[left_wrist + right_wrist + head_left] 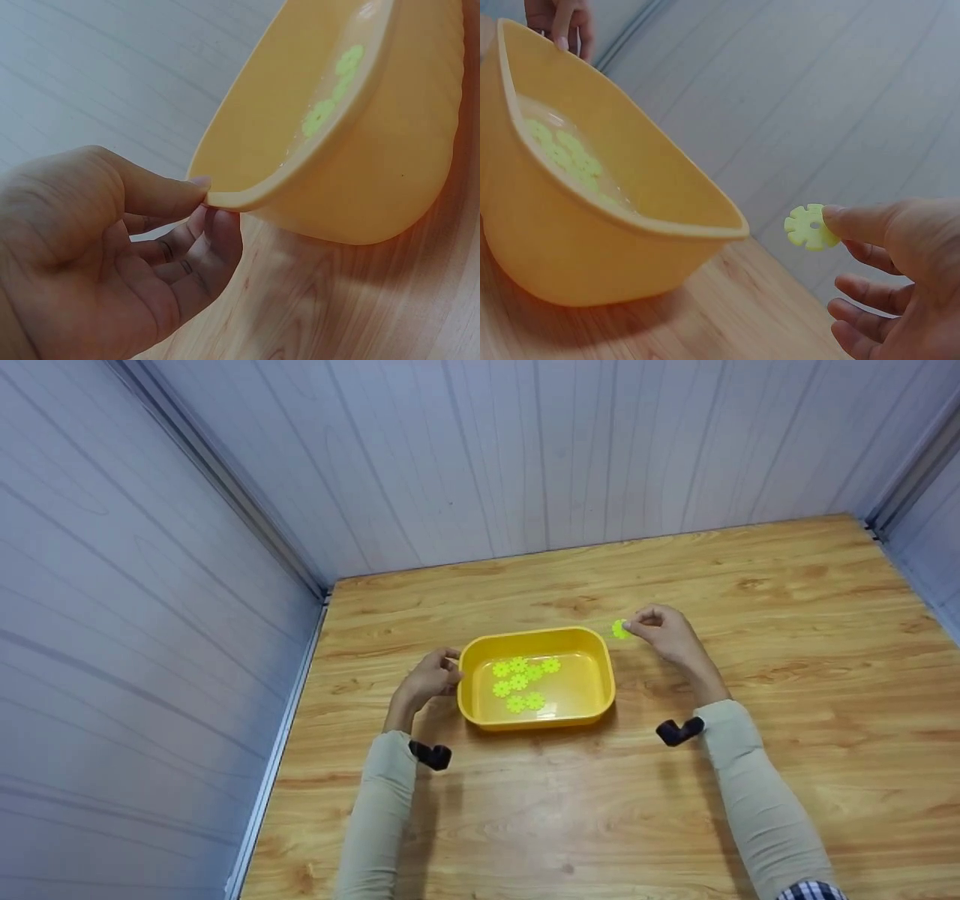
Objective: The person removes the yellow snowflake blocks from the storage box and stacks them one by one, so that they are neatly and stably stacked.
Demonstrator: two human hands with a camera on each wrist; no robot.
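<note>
Small lime-green notched plastic disc (811, 227): being pinched at the fingertips of the right hand (667, 634), hanging just beside the far right corner of the yellow rectangular plastic basin (600, 701). Left hand (112, 251) is gripping the basin's left rim, thumb above, fingers beneath, as its wrist view is showing. Head view alone is showing six more green discs (517, 683) lying inside, on the wooden table (787, 607).

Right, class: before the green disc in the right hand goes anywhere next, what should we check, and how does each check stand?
1. Right hand pinches the green disc: ok.
2. Left hand holds the yellow tub by its rim: ok.
3. Tub flat on the table: ok.
4. Disc over the tub: not ok, it is outside the far right corner.
5. Room among the discs in the tub: ok.
6. Liquid in the tub: cannot tell.
</note>
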